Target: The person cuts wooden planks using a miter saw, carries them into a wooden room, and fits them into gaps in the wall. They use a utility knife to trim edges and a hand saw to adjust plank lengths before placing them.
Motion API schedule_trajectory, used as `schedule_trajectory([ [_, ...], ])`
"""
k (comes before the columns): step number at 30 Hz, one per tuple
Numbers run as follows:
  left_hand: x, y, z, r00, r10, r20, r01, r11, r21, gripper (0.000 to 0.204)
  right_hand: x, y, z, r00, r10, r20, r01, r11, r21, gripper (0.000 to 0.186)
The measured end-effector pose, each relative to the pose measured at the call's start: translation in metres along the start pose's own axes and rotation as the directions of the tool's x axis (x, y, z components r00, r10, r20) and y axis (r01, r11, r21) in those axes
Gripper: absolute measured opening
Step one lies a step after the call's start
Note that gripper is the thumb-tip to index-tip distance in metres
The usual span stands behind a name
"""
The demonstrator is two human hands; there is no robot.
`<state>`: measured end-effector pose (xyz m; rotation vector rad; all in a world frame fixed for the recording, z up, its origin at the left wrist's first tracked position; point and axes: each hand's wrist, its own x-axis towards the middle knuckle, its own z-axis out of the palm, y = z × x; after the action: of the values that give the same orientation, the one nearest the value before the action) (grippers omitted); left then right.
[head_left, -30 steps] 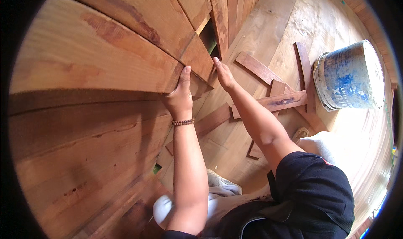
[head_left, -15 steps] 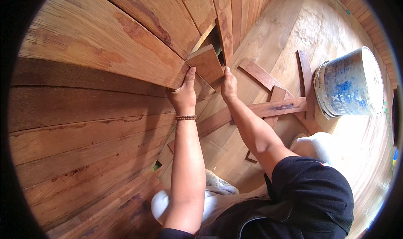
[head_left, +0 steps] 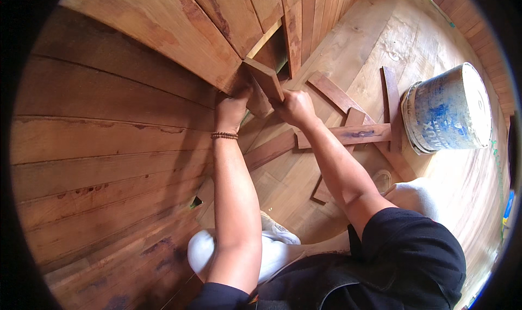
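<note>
A short wooden board (head_left: 265, 80) stands tilted out from the lower end of the wood-clad corner. My right hand (head_left: 296, 110) is closed on its lower right end. My left hand (head_left: 230, 113), with a beaded bracelet at the wrist, is raised against the bottom end of the corner plank (head_left: 179, 32); its fingers are mostly hidden in shadow. Just behind the short board, a dark gap (head_left: 274, 50) opens in the cladding. Another wooden face shows between my two hands, partly covered by the held board.
Several loose wooden strips (head_left: 359, 135) lie crossed on the plank floor (head_left: 348, 54) to the right. Beyond them a paint-stained white and blue bucket (head_left: 447, 111) rests on the floor. Horizontal wall planks (head_left: 109, 141) run along the left. My knees are bent at the bottom.
The short board has turned from showing its broad face to nearly edge-on, leaving more of the gap uncovered. My right hand has closed round its end; my left hand has slipped under the corner.
</note>
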<state>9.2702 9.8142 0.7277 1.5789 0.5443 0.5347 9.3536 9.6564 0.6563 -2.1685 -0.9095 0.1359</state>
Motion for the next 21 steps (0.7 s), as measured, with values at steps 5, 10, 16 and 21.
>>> schedule_trajectory([
  [5,0.004,-0.004,-0.006,0.996,-0.079,-0.033,0.084,0.976,0.199,0.032,0.006,-0.002,-0.009,0.93,-0.003,0.367,-0.01,0.999,0.034,0.029],
  [10,-0.004,0.009,-0.001,0.994,-0.088,-0.068,0.097,0.987,0.132,0.023,0.038,0.055,-0.083,0.935,0.091,0.342,-0.211,0.92,0.331,0.028],
  [16,-0.004,0.012,0.011,0.988,-0.052,-0.145,0.051,0.999,-0.009,0.02,0.066,0.047,-0.117,0.995,0.028,0.1,-0.071,0.885,0.459,0.034],
  [21,-0.005,0.011,0.009,0.985,-0.09,-0.147,0.095,0.995,0.03,0.024,0.067,0.042,-0.082,0.982,0.057,0.178,-0.138,0.864,0.484,0.035],
])
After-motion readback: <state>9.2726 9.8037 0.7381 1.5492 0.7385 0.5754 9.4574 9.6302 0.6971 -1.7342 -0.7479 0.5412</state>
